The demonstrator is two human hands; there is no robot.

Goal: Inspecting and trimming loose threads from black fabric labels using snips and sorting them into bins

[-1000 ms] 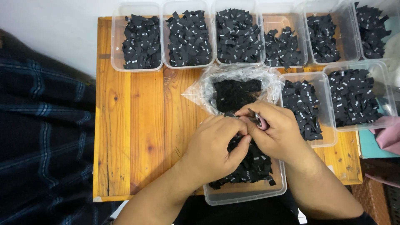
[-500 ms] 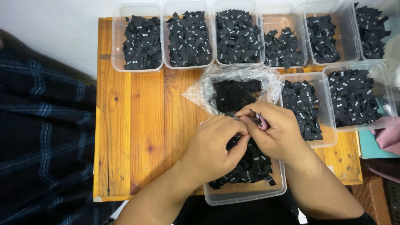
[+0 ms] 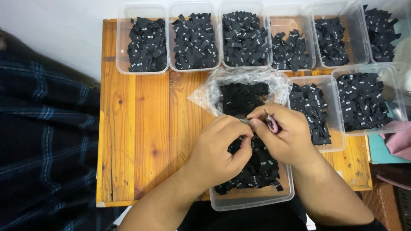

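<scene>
Looking down at a wooden slatted surface (image 3: 141, 141) loaded with clear plastic tubs, every one full of small black fabric tags with tiny white marks. Both hands meet right over the nearest tub (image 3: 252, 199), which sits at the front edge of the surface with its own heap of black tags (image 3: 257, 171). The left hand (image 3: 216, 152) is curled in with the fingers bunched, thumb and forefinger pinched up against the right hand's fingertips, and something small and greyish shows at that pinch point (too tiny to tell what it is). The right hand (image 3: 287, 137) is also closed up, gripping a small pinkish tool (image 3: 271, 124) that peeks out between its fingers. Just behind the hands there's a crinkly clear plastic bag (image 3: 214, 92) lying open with more black tags inside. Along the back edge runs a row of tubs (image 3: 147, 45), and two more tubs (image 3: 317, 111) sit just right of the bag. Dark plaid fabric (image 3: 47, 141) fills the left side, and something pink (image 3: 400, 143) pokes in at the far right.
</scene>
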